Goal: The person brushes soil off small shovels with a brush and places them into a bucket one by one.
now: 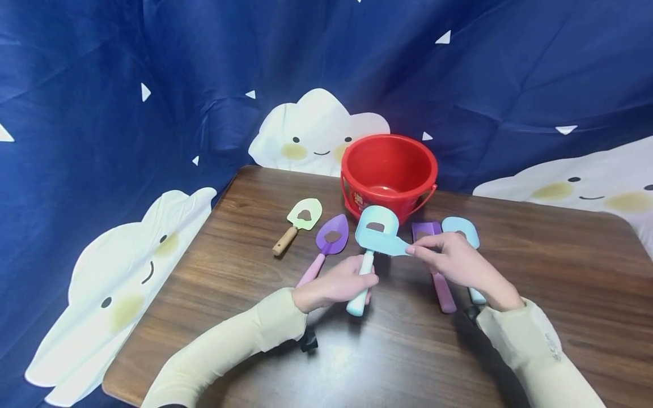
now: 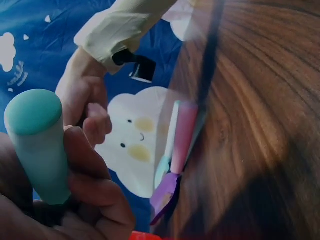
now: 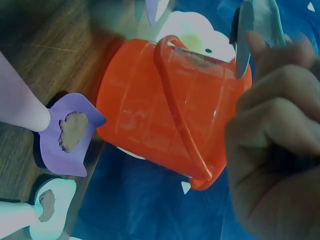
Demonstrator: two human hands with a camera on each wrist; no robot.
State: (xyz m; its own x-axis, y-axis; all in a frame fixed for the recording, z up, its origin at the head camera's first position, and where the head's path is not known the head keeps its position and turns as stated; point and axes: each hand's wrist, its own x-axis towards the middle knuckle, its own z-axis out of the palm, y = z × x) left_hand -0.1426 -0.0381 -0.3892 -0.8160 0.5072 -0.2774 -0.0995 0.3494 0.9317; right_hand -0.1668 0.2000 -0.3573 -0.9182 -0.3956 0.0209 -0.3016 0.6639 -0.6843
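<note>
My left hand [image 1: 347, 280] grips the pale blue handle of a toy shovel [image 1: 363, 283], raised in front of the red bucket [image 1: 390, 192]. A brown patch [image 1: 376, 226] lies on the shovel's light blue blade. My right hand [image 1: 454, 260] pinches the narrow end of a flat light blue tool [image 1: 382, 242], laid across the lower part of the blade; its exact kind is unclear. In the left wrist view, the fingers wrap around the handle's rounded mint end [image 2: 34, 117]. The right wrist view shows my curled right fingers [image 3: 275, 120] beside the bucket.
On the brown table [image 1: 219, 306] lie a green shovel with a wooden handle [image 1: 306, 215], a purple pointed shovel [image 1: 333, 233], a purple square shovel [image 1: 444, 292] and another light blue shovel [image 1: 466, 226]. Brown patches mark their blades. A blue curtain [image 1: 204, 68] hangs behind the table.
</note>
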